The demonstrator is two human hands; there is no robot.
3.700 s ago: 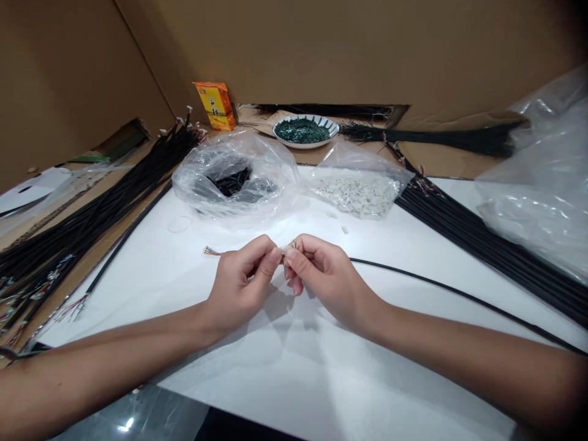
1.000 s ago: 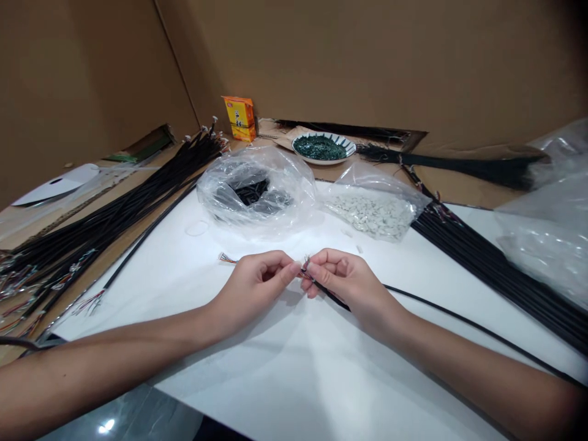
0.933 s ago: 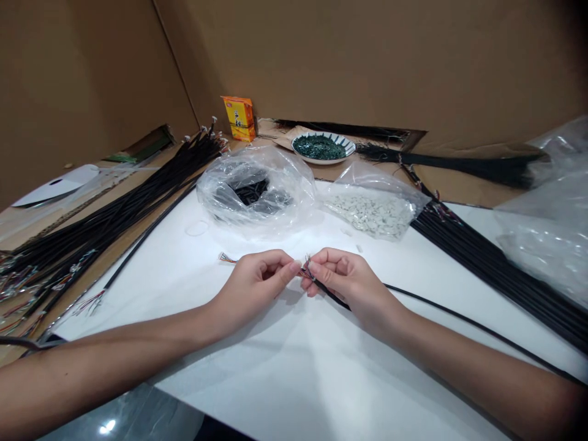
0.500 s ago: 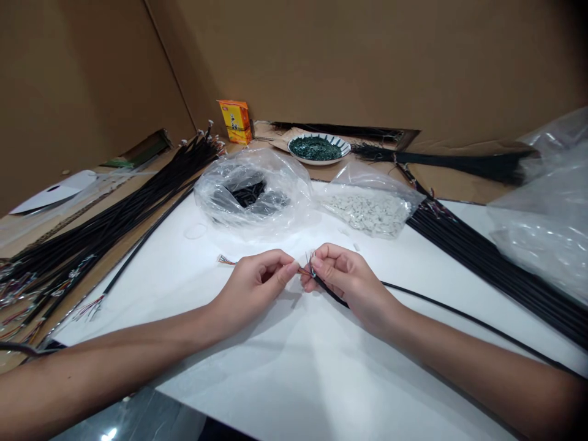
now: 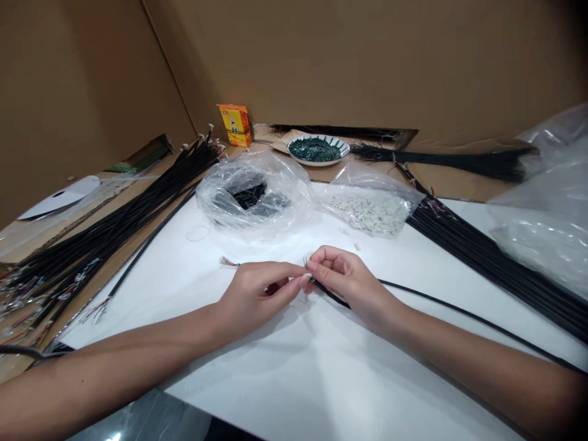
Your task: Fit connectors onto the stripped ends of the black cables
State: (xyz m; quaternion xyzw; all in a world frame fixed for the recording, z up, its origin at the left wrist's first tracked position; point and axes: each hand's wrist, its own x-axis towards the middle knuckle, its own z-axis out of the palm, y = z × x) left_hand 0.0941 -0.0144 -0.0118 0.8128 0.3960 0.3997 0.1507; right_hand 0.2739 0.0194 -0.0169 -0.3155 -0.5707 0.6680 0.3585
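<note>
My right hand (image 5: 346,278) is closed on a black cable (image 5: 331,296) near the spot where its sheath ends. Thin dark wire ends (image 5: 307,262) stick up beside the right fingertips. Thumb and forefinger of my left hand (image 5: 266,291) pinch the coloured wires at that same spot, and both hands' fingertips touch or nearly touch. The wires run hidden under the left hand, and a small white connector with coloured wires (image 5: 228,261) shows past its far side. From behind the right hand, the cable trails off to the lower right over the white board (image 5: 285,392).
Bundled black cables (image 5: 124,214) lie at left, more cables (image 5: 487,263) at right. Behind my hands are a plastic bag of black pieces (image 5: 294,202) and a bag of white pieces (image 5: 372,211). Farther back stand a plate of green bits (image 5: 318,163) and a yellow box (image 5: 235,125).
My left fingertips have slid right along the coloured wires up to the sheath end, now against the right fingertips. The wire stretch between the hands is covered. The right hand has barely moved.
</note>
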